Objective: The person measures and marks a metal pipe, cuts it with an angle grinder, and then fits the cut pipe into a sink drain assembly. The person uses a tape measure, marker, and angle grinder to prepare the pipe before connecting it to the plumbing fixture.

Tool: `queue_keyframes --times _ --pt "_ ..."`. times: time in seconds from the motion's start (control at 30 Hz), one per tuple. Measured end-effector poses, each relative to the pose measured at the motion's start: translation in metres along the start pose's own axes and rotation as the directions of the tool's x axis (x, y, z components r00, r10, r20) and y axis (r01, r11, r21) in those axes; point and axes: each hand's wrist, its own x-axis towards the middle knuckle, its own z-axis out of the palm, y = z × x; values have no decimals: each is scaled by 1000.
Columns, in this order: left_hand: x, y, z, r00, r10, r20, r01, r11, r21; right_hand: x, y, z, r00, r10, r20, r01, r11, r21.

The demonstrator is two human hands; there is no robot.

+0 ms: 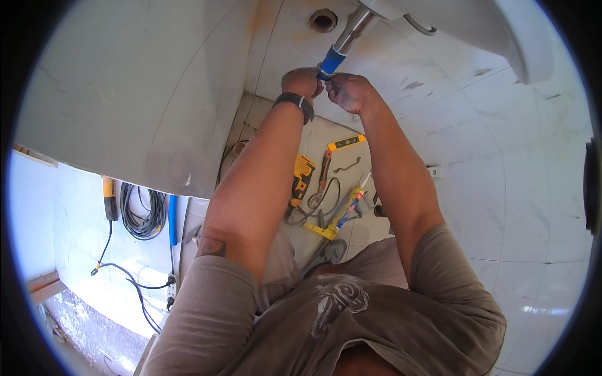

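Note:
A chrome drain pipe [357, 28] slants down from the white basin, with a blue sleeve [333, 61] around its lower part. A narrow ring [323, 73] circles the sleeve's bottom end. My left hand [301, 82], with a dark watch [296, 103] at the wrist, is closed around that bottom end. From the other side my right hand [348, 93] is closed in a pinch just beside the ring. Whatever lies between its fingertips is too small to make out.
A round wall hole [323, 20] opens left of the pipe. The white basin [433, 15] overhangs at upper right. On the floor lie a yellow spirit level [346, 143], a yellow-black power tool [302, 178] and a caulking gun [348, 210]. Coiled cable [143, 212] lies far left.

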Motion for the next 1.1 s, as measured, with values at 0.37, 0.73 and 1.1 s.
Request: queue_keyframes --times 0.37,0.73,1.1 --pt "50 -47 -5 894 435 109 -424 741 520 -10 10 6 982 -184 42 187 978 -95" --pt "7 3 -3 983 157 -94 -117 933 341 -12 -6 11 980 -200 -13 179 904 -388" --pt "-50 62 10 935 -351 -45 295 845 -446 -5 5 3 988 -149 31 152 981 -124"
